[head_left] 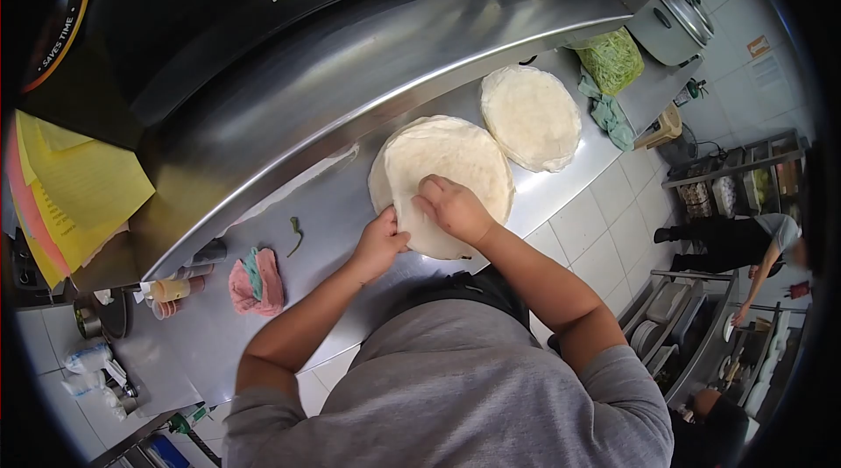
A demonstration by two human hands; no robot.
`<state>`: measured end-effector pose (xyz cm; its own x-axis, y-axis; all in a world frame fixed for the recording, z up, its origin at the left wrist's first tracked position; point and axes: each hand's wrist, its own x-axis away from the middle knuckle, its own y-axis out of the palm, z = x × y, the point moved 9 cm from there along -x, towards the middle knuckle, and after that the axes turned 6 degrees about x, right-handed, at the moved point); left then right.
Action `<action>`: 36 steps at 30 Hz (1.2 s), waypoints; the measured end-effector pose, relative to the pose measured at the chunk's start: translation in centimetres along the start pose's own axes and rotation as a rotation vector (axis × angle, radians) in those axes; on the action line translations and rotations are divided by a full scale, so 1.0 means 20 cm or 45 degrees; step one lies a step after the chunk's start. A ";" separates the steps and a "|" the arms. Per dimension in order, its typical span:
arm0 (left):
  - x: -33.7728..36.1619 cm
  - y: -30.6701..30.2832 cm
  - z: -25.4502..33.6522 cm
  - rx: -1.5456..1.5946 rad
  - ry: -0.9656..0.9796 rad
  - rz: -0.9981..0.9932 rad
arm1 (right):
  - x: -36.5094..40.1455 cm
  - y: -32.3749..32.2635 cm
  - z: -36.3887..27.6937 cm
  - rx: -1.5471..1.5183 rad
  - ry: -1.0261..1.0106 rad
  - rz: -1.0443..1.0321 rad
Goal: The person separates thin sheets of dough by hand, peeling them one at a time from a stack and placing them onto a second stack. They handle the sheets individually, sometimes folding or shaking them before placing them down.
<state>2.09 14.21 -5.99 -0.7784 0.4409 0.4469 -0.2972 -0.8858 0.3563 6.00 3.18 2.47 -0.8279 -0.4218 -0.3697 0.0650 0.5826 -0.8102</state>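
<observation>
Round dough sheets [460, 153] lay stacked on the counter [328, 251], near its edge, presumably for easy reach. The left hand [378, 245] pinched a raised margin, apparently for control; whether the curled right hand [454, 208] also pinched, I couldn't tell.

A bare left hand [378, 246] pinches the edge of a thin, round, pale, doughy sheet [460, 157] (the bare right hand [450, 205] curls over it).

There are two dough stacks [477, 157] [531, 118], one chili [295, 236] and one pink cloth [274, 274].
</observation>
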 end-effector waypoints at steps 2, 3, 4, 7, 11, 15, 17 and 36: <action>0.02 0.00 0.05 0.029 0.001 0.002 | 0.00 0.02 0.05 -0.095 0.088 -0.037; 0.02 0.00 0.06 0.059 -0.004 0.000 | -0.01 0.02 0.07 -0.189 0.183 -0.076; 0.00 -0.01 0.08 0.056 0.000 0.001 | -0.03 0.01 0.04 -0.189 0.179 -0.073; -0.09 -0.09 0.07 -0.256 -0.002 0.055 | -0.04 0.04 0.02 -0.363 0.351 -0.145; -0.16 -0.12 0.05 -0.580 0.248 0.143 | -0.04 0.04 0.11 -0.230 0.248 0.182; -0.15 -0.12 0.02 -0.327 0.311 0.199 | 0.07 0.22 0.35 -0.837 0.780 0.201; -0.18 -0.11 0.11 -0.441 0.352 0.256 | 0.01 0.14 0.22 -0.830 0.742 0.178; -0.25 0.11 0.26 -0.976 0.684 -0.185 | 0.07 -0.20 -0.15 -0.450 0.236 0.699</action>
<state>8.15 10.83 -3.15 -0.7990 0.5978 -0.0652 -0.5446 -0.7653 -0.3431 2.83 2.35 6.65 -0.8107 0.1080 -0.5754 0.3434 0.8838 -0.3178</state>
